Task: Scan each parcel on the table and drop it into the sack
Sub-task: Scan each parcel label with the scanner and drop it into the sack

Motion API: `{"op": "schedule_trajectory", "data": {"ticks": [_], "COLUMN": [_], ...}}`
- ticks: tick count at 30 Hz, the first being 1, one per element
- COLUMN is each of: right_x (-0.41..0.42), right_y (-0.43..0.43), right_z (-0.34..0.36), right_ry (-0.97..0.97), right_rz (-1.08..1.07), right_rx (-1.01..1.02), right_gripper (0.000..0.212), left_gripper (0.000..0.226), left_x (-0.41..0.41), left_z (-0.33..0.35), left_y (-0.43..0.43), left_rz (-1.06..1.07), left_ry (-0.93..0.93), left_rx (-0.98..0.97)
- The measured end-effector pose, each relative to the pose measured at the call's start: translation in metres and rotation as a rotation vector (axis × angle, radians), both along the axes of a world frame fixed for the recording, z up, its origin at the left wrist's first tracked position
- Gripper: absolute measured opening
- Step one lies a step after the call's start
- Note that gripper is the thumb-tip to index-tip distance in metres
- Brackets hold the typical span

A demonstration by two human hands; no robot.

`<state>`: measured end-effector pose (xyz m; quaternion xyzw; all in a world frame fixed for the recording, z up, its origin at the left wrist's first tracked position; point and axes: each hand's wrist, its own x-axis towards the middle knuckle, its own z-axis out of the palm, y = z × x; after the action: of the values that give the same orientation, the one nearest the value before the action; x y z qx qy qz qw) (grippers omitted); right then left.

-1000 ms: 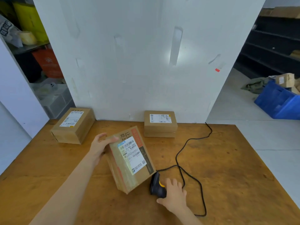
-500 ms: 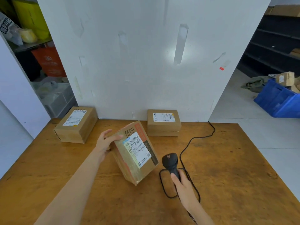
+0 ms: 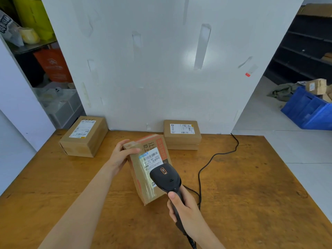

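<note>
Person's got the taped-up parcel (image 3: 142, 178) tipped up near the middle of the counter (image 3: 251, 186) — left grip (image 3: 122, 155) wrapped round its top corner, thumb across the front. Right grip (image 3: 186, 211) is closed round the handle of a black scanner (image 3: 166, 177), with the head right over the parcel's white label (image 3: 151, 158). Further back by the wall (image 3: 161, 69) sit the left box (image 3: 84, 136) and the middle box (image 3: 182, 133), well apart. The scanner's cable (image 3: 215, 155) snakes off to the back right.
</note>
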<state>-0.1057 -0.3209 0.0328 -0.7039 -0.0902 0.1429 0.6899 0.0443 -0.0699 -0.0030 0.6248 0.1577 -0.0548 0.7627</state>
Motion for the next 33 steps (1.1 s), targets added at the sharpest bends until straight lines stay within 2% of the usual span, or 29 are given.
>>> {"op": "schedule_trajectory", "data": {"ticks": [3, 12, 19, 25, 29, 31, 33], "right_x": [-0.001, 0.005, 0.005, 0.006, 0.015, 0.021, 0.025], "right_y": [0.005, 0.012, 0.015, 0.014, 0.0, -0.014, -0.027], "right_z": [-0.004, -0.013, -0.013, -0.021, -0.043, -0.063, -0.083], "right_ry": [-0.029, -0.043, -0.063, -0.039, 0.021, 0.081, 0.113], "right_rz": [-0.043, -0.045, -0.046, -0.103, -0.353, -0.39, -0.333], "right_rx": [-0.062, -0.069, -0.052, -0.091, -0.38, -0.604, -0.915], "right_gripper": [0.072, 0.052, 0.063, 0.048, 0.028, 0.031, 0.037], "left_gripper": [0.104, 0.097, 0.093, 0.09, 0.101, 0.097, 0.088], "left_x": [0.004, 0.011, 0.014, 0.012, 0.005, 0.0, -0.006], "left_z": [-0.001, -0.004, -0.004, -0.002, -0.001, -0.001, -0.001], "left_y": [0.0, -0.001, -0.002, -0.003, 0.0, 0.002, 0.005], "left_rz": [-0.029, -0.057, -0.046, -0.037, -0.009, 0.025, 0.067], "left_ry": [0.004, -0.005, -0.002, -0.01, -0.003, 0.02, 0.037], "left_rx": [-0.005, -0.032, -0.038, -0.036, -0.027, -0.013, -0.011]}}
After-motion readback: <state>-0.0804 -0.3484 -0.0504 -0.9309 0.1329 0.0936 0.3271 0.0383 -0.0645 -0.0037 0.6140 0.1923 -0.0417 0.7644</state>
